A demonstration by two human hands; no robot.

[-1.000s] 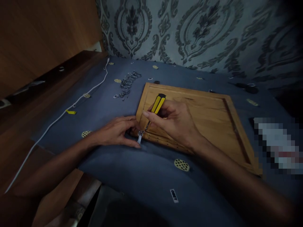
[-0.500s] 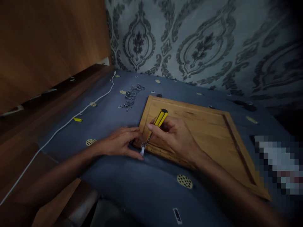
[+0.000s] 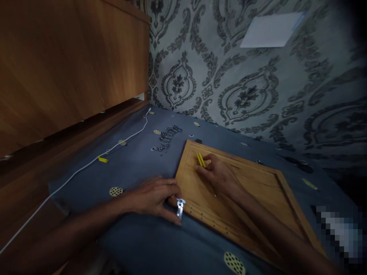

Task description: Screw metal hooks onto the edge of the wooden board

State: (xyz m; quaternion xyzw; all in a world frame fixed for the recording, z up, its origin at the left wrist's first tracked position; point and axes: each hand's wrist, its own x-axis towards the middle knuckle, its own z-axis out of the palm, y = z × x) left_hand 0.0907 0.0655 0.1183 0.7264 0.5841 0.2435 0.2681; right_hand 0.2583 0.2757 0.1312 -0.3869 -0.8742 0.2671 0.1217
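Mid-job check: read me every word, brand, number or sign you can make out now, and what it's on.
Nothing is readable in this view.
Small pale patch on the blue cloth: too small to read.
Object at the right edge: pixelated, unreadable.
White panel against the patterned wall: no legible text.
Yellow screwdriver handle in the right hand, metal bracket at the left hand: no legible marking.

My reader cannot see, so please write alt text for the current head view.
The left hand holds a metal fitting at the corner of a wooden panel; the right hand holds a yellow-handled screwdriver over it. Small metal pieces lie on blue cloth.
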